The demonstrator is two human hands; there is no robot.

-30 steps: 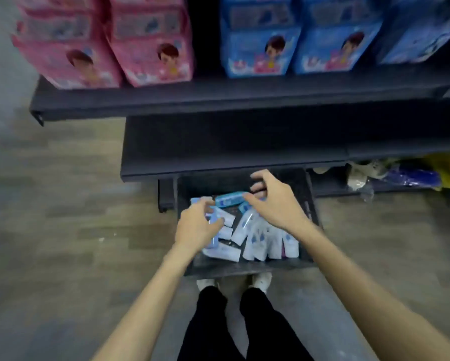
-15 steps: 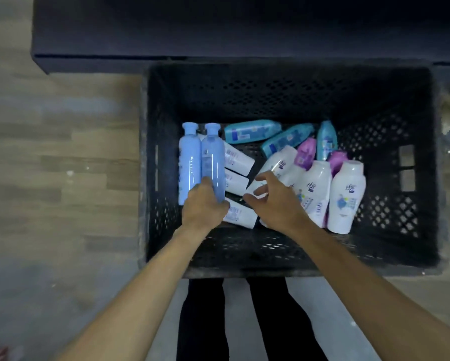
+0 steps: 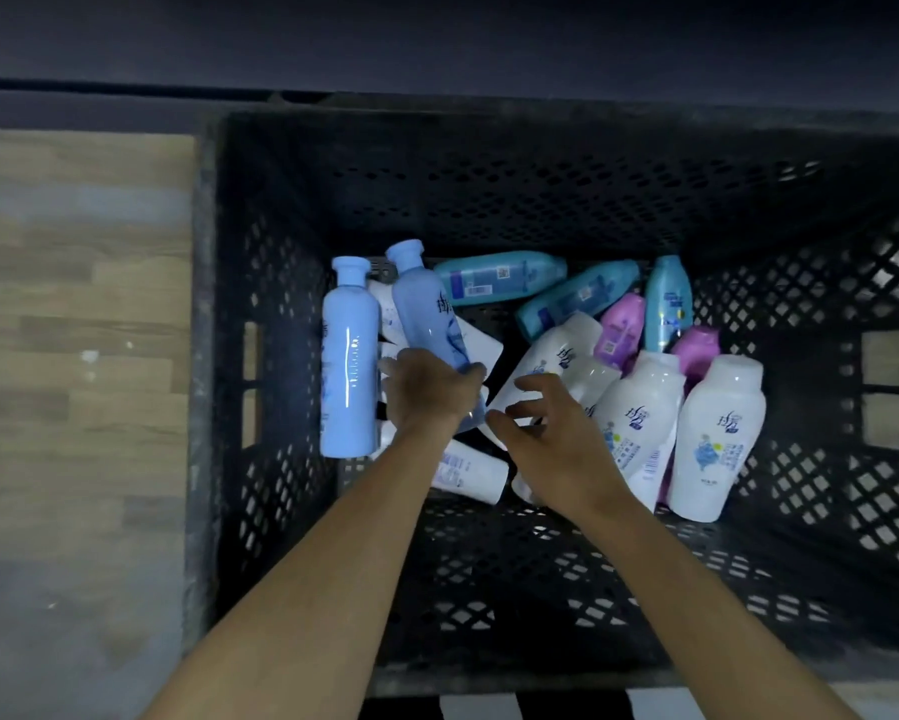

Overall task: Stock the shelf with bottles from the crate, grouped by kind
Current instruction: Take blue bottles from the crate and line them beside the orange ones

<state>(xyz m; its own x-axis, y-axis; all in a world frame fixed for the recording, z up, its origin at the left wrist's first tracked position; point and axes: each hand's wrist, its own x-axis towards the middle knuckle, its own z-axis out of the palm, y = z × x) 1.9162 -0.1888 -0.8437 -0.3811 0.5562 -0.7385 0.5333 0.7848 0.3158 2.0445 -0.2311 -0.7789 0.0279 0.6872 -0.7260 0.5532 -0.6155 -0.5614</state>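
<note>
While both your hands are down inside the black crate (image 3: 281, 314), the relation that matters is this: the blue bottle (image 3: 426, 324) in your left hand (image 3: 429, 389) has its long axis running away from you, cap at the far end and tipped slightly left, base toward your wrist — so lifting it out looks like a straight pull up and back. Left grip is wrapped round that bottle's lower half, fingers curled on it. A second blue bottle (image 3: 348, 356) of the same kind lies just beside it on the left, parallel, cap also far; the left hand is nearer to it, though that hand is already full. Your right hand (image 3: 546, 433) has its fingers spread and loosely bent, holding nothing — fingertips hang over a white bottle (image 3: 551, 356) that slants up-right; contact can't be confirmed. More white bottles (image 3: 717, 433) lean at right, teal bottles (image 3: 499, 278) and purple ones (image 3: 621, 327) lie toward the far side. Shelf itself shows only as a dark edge above the crate; nothing stocked in view.
</note>
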